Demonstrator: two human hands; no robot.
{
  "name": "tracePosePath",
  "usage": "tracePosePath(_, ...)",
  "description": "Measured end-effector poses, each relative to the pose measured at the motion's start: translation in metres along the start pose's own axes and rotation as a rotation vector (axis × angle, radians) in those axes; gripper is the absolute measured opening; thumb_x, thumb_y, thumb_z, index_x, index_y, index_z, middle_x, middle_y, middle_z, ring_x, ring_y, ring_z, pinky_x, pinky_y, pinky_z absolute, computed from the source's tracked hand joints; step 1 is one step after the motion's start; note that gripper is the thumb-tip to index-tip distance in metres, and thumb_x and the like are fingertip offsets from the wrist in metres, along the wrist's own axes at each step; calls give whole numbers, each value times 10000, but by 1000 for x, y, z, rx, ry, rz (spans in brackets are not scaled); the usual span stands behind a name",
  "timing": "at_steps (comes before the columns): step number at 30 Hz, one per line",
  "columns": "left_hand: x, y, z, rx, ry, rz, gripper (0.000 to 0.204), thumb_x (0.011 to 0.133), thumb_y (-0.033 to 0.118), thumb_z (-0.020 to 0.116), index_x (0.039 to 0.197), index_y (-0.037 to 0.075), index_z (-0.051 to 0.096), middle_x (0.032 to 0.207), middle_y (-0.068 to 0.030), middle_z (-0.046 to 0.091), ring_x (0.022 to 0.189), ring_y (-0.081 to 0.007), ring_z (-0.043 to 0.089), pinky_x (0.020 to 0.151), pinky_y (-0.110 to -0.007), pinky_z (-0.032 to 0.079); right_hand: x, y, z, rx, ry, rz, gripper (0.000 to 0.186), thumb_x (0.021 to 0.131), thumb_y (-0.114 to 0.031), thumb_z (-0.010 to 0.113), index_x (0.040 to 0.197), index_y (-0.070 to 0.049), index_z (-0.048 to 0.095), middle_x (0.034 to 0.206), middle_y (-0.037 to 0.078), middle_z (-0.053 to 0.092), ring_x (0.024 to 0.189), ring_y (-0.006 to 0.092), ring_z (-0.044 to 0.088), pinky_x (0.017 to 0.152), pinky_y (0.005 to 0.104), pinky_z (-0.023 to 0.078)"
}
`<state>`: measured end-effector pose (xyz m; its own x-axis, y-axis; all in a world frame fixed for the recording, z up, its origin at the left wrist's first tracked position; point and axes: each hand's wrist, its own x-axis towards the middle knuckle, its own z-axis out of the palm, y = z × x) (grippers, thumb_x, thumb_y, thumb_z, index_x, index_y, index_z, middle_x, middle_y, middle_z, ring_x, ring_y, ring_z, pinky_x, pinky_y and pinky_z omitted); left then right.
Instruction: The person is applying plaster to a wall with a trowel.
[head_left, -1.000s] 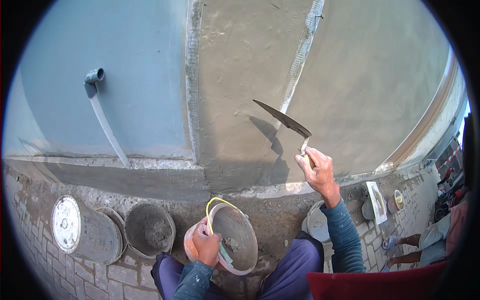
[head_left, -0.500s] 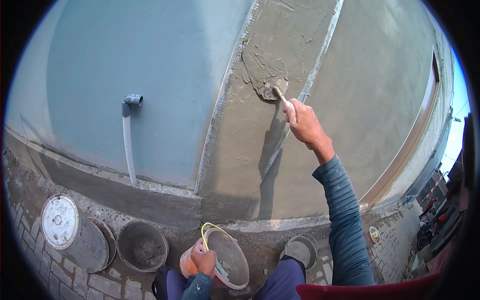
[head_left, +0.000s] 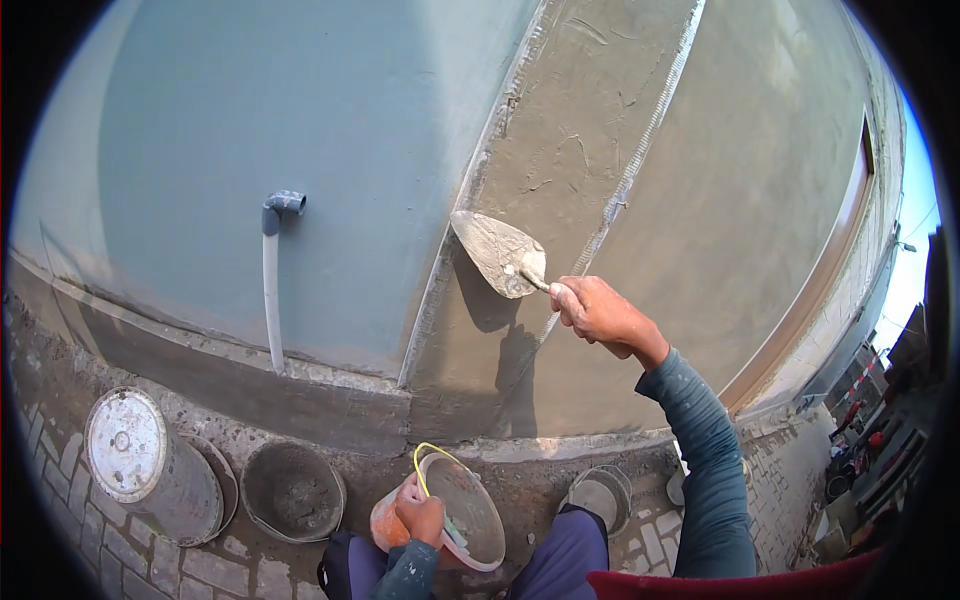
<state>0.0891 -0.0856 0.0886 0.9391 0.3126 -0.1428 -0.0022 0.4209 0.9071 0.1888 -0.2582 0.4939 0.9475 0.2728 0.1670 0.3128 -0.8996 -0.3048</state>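
Observation:
Stretched out in front of the wall, my right hand (head_left: 605, 318) is closed round the handle of a mortar-smeared pointed trowel (head_left: 497, 250). The blade points left, its tip near the left edge strip (head_left: 447, 258) of a wet grey-brown mortar band (head_left: 560, 150). Low in front of me, my left hand (head_left: 420, 514) grips the tilted orange bucket (head_left: 385, 522) at its rim, by the yellow handle (head_left: 425, 465). A pale green piece lies inside the rim beside those fingers; its kind is unclear. Mortar coats the bucket's inside.
A blue-grey wall (head_left: 340, 130) with a pipe (head_left: 271, 290) jutting out stands left. Below are an upturned drum-like bucket (head_left: 160, 470), a dark mortar tub (head_left: 293, 492) and a small bucket (head_left: 600, 495) by my knee. Clutter (head_left: 880, 450) lines the far right.
The trowel has come down and left from higher on the mortar band, its blade now turned leftward. The mound of mortar there is now flattened. My left hand keeps its grip on the bucket.

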Motion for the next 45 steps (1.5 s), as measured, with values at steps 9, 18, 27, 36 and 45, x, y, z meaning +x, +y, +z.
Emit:
tracePosePath(9, 9, -26, 2, 77, 0, 32, 580, 666, -152, 495, 1224, -69, 630, 997, -68, 687, 818, -139, 647, 690, -255, 512, 33, 33, -17, 317, 523, -57, 397, 1087, -341, 402, 903, -23, 553, 660, 47, 537, 501, 131, 527, 453, 314, 459)
tracePosePath(18, -1, -2, 7, 23, 5, 35, 586, 654, -147, 490, 1214, -66, 642, 997, -65, 695, 830, -148, 652, 707, -253, 517, -6, 50, 46, 111, 191, -111, 403, 1076, -312, 417, 869, 10, 544, 660, 108, 548, 564, 242, 565, 569, 401, 476)
tracePosePath(27, -11, 23, 12, 7, -29, -85, 537, 673, -118, 509, 1187, -80, 661, 1000, -71, 702, 895, -135, 651, 822, -252, 502, 23, 16, -33, 575, 358, 3, 382, 1064, -345, 414, 870, -41, 539, 692, 0, 530, 502, 86, 510, 439, 264, 457)
tracePosePath(36, 1, -3, 10, 2, -9, 2, 552, 672, -133, 498, 1195, -57, 658, 923, -46, 690, 740, -120, 629, 621, -244, 494, -9, 29, 24, 426, 114, 14, 396, 1065, -320, 413, 866, -11, 559, 651, 45, 536, 473, 132, 527, 426, 313, 474)
tracePosePath(45, -2, 4, 2, -28, -60, -116, 581, 653, -129, 536, 1222, -76, 638, 987, -56, 690, 851, -124, 635, 792, -246, 497, 22, 22, -104, 975, 457, -135, 362, 1060, -366, 442, 912, -49, 536, 709, 10, 536, 501, 83, 486, 412, 251, 438)
